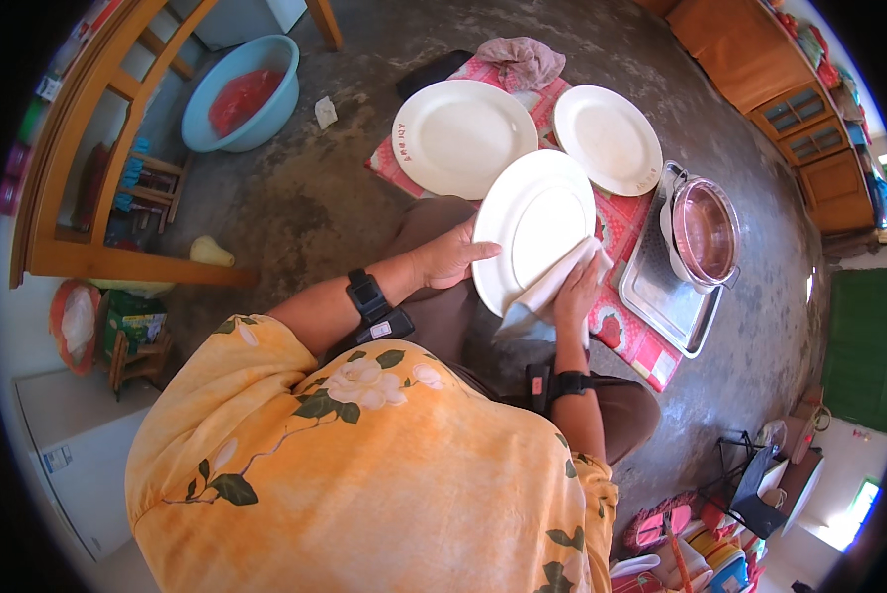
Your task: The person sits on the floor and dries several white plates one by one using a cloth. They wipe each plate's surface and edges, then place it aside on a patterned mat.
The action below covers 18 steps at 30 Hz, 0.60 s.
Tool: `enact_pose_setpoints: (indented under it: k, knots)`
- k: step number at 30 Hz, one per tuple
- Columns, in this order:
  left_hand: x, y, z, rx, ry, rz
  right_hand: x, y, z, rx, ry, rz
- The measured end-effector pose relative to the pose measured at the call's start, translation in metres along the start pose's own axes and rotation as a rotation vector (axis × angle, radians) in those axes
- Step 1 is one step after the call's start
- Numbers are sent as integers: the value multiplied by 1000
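My left hand (451,256) grips the left rim of a white oval plate (536,215), its thumb on the upper face. The plate is tilted above my lap. Pressed on its lower right edge is a pale cloth (543,296), held under the fingers of my right hand (578,296). Beyond it, two more white plates lie on a low table with a red-and-white patterned cover (614,319): a large oval plate (462,137) on the left and a second oval plate (607,139) on the right. Both bear red marks on their rims.
At the table's right edge, a metal tray (670,315) carries stacked bowls, with a pinkish glass bowl (704,222) on top. A crumpled cloth (521,61) lies at the far end. A blue basin (243,96) stands on the floor, left, near a wooden frame (132,263).
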<state>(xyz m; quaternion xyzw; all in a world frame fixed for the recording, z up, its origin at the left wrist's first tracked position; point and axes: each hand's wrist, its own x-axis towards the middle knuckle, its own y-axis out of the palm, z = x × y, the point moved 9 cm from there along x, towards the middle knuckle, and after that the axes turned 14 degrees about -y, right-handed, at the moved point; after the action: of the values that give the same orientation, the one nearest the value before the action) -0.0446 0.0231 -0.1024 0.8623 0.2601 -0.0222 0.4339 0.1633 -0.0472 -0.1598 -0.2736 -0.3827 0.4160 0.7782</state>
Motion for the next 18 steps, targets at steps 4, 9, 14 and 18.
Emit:
enact_pose_setpoints:
  k: [4, 9, 14, 18]
  knots:
    - [-3, -1, -3, -6, 18, 8, -32, -13, 32, 150, 9, -139]
    - [-4, 1, -2, 20, -19, 21, -41, -14, 91, 215, -94, 7]
    - [-3, 5, 0, 85, -50, -4, 2, -26, 192, 300, -640, -13]
    - [-8, 3, -5, 341, 31, -11, 41, -20, 237, 20, -930, 103]
